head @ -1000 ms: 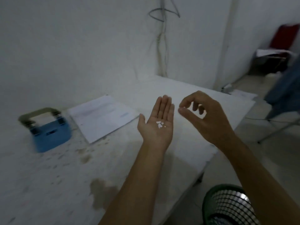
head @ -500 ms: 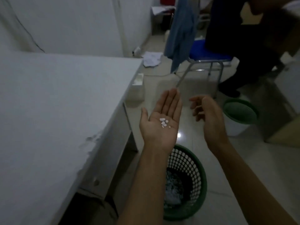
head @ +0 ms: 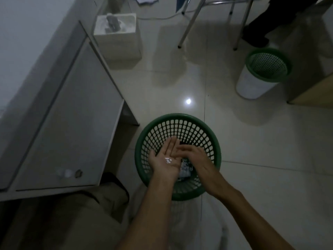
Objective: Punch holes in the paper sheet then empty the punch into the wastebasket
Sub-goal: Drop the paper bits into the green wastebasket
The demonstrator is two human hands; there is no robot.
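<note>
My left hand (head: 166, 159) lies flat, palm up, over the green mesh wastebasket (head: 212, 141) on the floor. A few small white paper punch-outs (head: 168, 160) rest on its palm. My right hand (head: 195, 158) is beside it on the right, fingers stretched across and touching the left fingers. It holds nothing. Crumpled paper scraps (head: 185, 169) show in the bottom of the basket. The hole punch and the paper sheet are out of view.
The white table's edge and side panel (head: 72, 114) stand to the left of the basket. A white box (head: 117, 35) sits on the floor behind it. A second green-rimmed bin (head: 266, 69), chair legs (head: 187, 27) and a person's dark leg (head: 266, 22) are at the back right.
Both hands have dropped down over the wastebasket. My right hand has closed in on the left palm. The view has tilted from the table and room down to the floor.
</note>
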